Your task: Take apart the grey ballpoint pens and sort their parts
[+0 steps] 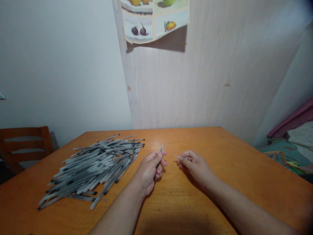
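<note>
The pile of slim pens [90, 163] is my landmark: it lies loosely on the wooden surface [186, 202], with many of its pieces roughly in the same direction. To the right of the pile, my left hand [149, 166] is closed around one pen [161, 148], its pale pointed end up and away from me. I think I hold it by the body so that this end is free and easy to reach. Farther right of the pile, my right hand [195, 164] is narrow, pinching a small pale piece [179, 157] with the fingertips, probably because it is too thin for a full grip. It points toward the pen but does not touch it; I cannot tell exactly what part it is. The pile is well beside both hands, which seems to give them room.
</note>
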The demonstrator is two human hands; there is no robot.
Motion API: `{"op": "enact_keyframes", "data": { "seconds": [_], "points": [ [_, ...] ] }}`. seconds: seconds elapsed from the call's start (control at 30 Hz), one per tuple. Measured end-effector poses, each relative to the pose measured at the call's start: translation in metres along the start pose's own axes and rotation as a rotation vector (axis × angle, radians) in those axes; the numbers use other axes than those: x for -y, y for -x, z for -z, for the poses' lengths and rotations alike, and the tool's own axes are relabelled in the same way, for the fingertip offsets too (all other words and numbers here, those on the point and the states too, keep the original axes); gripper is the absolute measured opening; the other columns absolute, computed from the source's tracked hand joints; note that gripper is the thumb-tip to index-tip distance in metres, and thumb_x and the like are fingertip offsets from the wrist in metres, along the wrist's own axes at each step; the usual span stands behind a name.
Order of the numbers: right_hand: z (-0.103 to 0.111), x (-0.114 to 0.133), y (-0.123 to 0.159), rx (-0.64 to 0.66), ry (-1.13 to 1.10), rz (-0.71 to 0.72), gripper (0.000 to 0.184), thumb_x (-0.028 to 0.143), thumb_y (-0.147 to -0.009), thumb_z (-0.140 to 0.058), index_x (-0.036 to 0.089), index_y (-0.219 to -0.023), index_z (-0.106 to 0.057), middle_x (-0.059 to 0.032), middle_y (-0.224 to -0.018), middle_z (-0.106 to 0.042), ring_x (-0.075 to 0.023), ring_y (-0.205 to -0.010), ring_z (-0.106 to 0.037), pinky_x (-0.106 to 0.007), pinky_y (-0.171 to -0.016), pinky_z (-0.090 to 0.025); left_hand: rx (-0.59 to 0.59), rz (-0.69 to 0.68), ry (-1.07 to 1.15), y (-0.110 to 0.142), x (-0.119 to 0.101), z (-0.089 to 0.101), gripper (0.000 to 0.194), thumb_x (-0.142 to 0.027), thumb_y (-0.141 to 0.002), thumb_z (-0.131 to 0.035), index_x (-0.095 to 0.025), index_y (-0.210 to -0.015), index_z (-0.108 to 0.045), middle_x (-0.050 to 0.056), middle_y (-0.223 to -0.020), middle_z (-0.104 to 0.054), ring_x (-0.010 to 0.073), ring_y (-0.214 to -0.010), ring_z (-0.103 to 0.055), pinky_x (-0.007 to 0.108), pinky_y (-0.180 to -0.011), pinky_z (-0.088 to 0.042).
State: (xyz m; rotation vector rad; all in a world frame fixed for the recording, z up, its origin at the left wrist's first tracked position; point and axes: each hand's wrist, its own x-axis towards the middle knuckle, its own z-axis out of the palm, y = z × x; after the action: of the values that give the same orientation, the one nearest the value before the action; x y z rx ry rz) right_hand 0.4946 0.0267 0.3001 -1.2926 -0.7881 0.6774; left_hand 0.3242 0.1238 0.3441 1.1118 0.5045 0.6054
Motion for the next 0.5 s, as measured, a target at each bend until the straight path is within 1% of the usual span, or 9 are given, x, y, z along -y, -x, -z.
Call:
{"op": "enact_keyframes", "data": {
  "seconds": [0.1,0.2,0.27,0.33,0.5],
  "points": [
    [0.003,-0.004,0.000,-0.008,0.354,0.102,0.023,0.043,-0.081,-0.069,0.021,-0.076,-0.063,0.0018,-0.061,-0.059,-0.0132,-0.056,-0.046,-0.028,-0.055,-0.033,-0.029,-0.001,0.038,-0.002,0.000,0.002,0.034,-0.041,-0.088,-0.066,-0.015,-0.111,-0.063,0.000,-0.075,-0.062,0.0042,-0.045,-0.041,0.018,-0.044,-0.027],
    [0.006,-0.007,-0.001,0.001,0.647,0.206,0.023,0.043,-0.083,-0.068,0.022,-0.073,-0.067,-0.0012,-0.069,-0.063,-0.0166,-0.066,-0.052,-0.030,-0.063,-0.037,-0.053,0.002,0.056,-0.003,-0.001,0.003,0.028,-0.035,-0.092,-0.063,-0.014,-0.111,-0.063,0.003,-0.079,-0.067,0.0064,-0.050,-0.051,0.018,-0.048,-0.035],
    [0.007,-0.009,-0.003,0.006,0.756,0.238,0.021,0.041,-0.084,-0.068,0.022,-0.073,-0.069,-0.0032,-0.074,-0.065,-0.0184,-0.072,-0.055,-0.032,-0.067,-0.039,-0.059,0.010,0.076,-0.004,-0.002,0.004,0.026,-0.033,-0.093,-0.061,-0.014,-0.111,-0.063,0.006,-0.083,-0.069,0.0081,-0.056,-0.058,0.019,-0.051,-0.039],
    [0.008,-0.012,-0.005,0.012,0.819,0.246,0.020,0.037,-0.086,-0.067,0.022,-0.073,-0.069,-0.0042,-0.076,-0.066,-0.0190,-0.074,-0.056,-0.033,-0.069,-0.039,-0.068,0.017,0.099,-0.005,-0.003,0.005,0.024,-0.032,-0.094,-0.060,-0.014,-0.110,-0.063,0.007,-0.084,-0.071,0.0094,-0.060,-0.062,0.019,-0.054,-0.041],
    [0.011,-0.017,-0.006,0.047,0.932,0.224,0.018,0.034,-0.087,-0.065,0.022,-0.075,-0.071,-0.0057,-0.079,-0.066,-0.0195,-0.076,-0.057,-0.033,-0.070,-0.040,-0.110,0.025,0.119,-0.007,-0.004,0.006,0.023,-0.032,-0.096,-0.058,-0.015,-0.110,-0.063,0.008,-0.089,-0.073,0.0113,-0.066,-0.067,0.020,-0.057,-0.044]
  ]
}}
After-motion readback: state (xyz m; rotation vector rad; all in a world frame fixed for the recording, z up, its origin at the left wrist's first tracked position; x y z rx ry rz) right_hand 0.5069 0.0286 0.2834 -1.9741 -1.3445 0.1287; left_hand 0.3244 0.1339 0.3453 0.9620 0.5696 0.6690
